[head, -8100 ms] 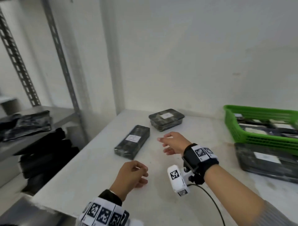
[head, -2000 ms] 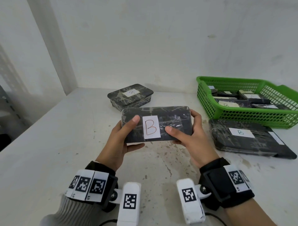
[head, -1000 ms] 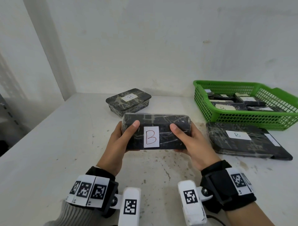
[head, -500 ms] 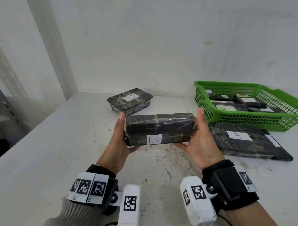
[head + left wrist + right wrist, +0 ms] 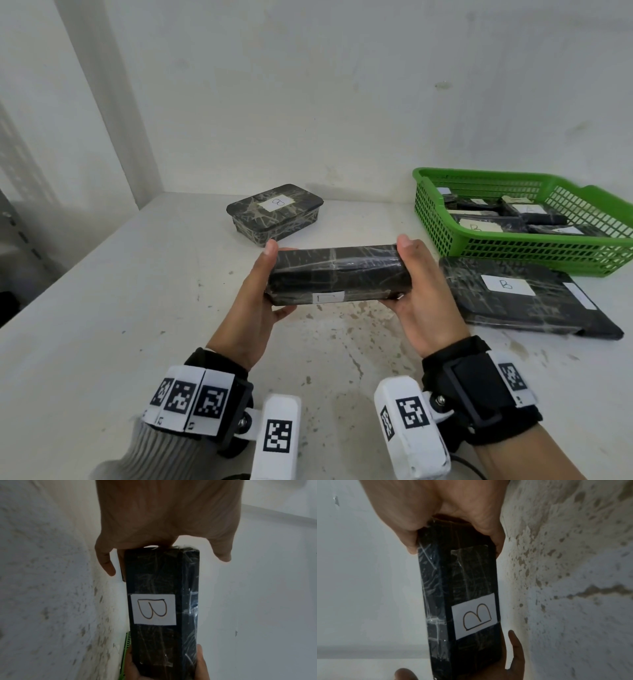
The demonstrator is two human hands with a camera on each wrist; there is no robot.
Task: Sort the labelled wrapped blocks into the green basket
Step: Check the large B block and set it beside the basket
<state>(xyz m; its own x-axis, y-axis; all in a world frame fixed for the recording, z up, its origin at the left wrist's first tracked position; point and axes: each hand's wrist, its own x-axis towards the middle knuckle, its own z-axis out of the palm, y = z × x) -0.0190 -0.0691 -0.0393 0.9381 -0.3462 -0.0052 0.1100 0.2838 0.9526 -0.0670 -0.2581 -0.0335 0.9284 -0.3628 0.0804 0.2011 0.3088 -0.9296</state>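
Observation:
A black wrapped block [image 5: 337, 274] hangs level above the table, held by its two ends. My left hand [image 5: 265, 284] grips the left end and my right hand [image 5: 416, 281] the right end, each with the thumb on top and the fingers underneath. Its white label marked B [image 5: 153, 609] faces down and towards me; the right wrist view also shows the label [image 5: 475, 615]. The green basket [image 5: 513, 246] stands at the back right, just beyond my right hand, with several labelled wrapped blocks inside.
A wide flat wrapped block marked B [image 5: 524, 298] lies on the table in front of the basket, close to my right hand. A smaller labelled wrapped block [image 5: 274, 214] sits near the back wall. The white table [image 5: 120, 308] is stained in the middle.
Both hands have tipped the block away from me, so the B label went from facing me to facing down. My thumbs moved from its front face to its top edge.

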